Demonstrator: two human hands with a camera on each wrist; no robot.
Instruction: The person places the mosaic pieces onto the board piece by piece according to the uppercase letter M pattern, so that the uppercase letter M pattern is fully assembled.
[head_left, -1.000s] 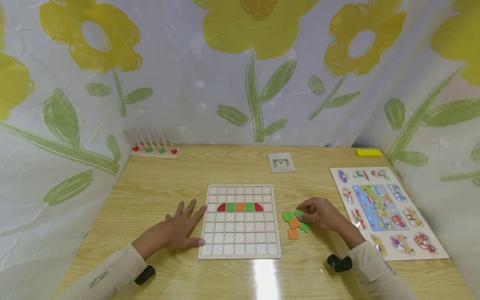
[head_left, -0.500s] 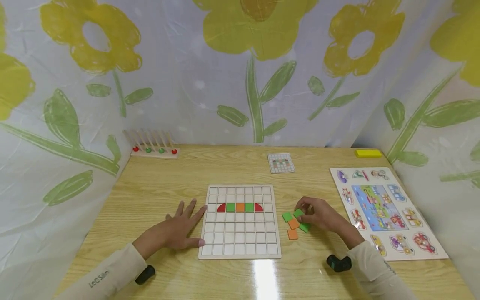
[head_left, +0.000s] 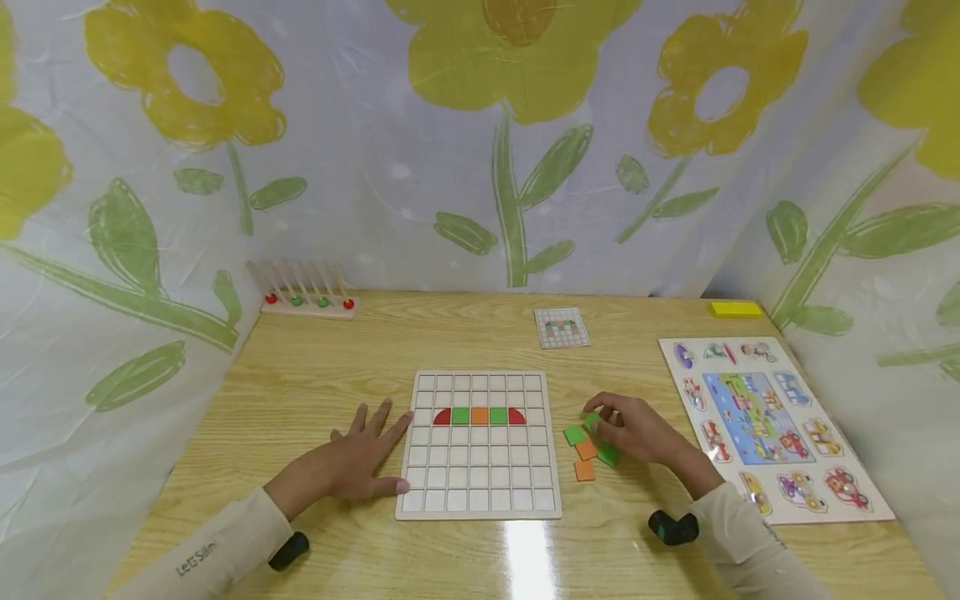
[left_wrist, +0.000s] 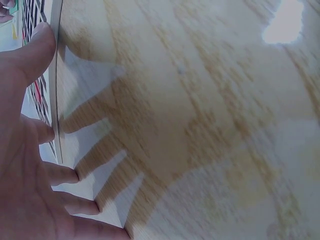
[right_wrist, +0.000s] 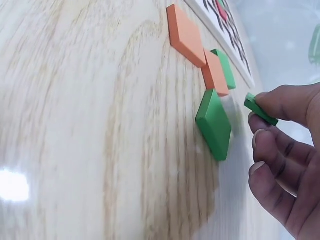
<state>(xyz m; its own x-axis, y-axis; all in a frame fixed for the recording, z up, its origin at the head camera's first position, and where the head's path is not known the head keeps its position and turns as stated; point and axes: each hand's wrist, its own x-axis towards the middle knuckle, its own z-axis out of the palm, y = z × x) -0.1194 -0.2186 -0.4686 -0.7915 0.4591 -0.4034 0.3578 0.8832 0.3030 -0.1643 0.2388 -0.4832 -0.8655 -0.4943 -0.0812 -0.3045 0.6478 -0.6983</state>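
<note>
A white gridded board (head_left: 480,477) lies in the middle of the table, with a row of red quarter-round, green and orange tiles (head_left: 480,416) set in its third row. My left hand (head_left: 360,462) is spread flat at the board's left edge, its thumb and forefinger touching the rim. To the right of the board, my right hand (head_left: 636,427) pinches a green square tile (right_wrist: 260,110) between thumb and forefinger, held just above the table in the right wrist view. Beneath and beside it lie loose tiles: green (right_wrist: 214,127) and orange (right_wrist: 186,35).
A small pattern card (head_left: 562,328) lies behind the board. At the right is a vehicle picture puzzle (head_left: 761,417), with a yellow block (head_left: 735,310) beyond it. A peg stand with red and green beads (head_left: 309,308) stands at the back left. Flowered cloth (head_left: 390,167) surrounds the table.
My right hand has shifted slightly left, and the pinched green tile has moved with it, away from the green tile below. My left hand stays at the board's edge.
</note>
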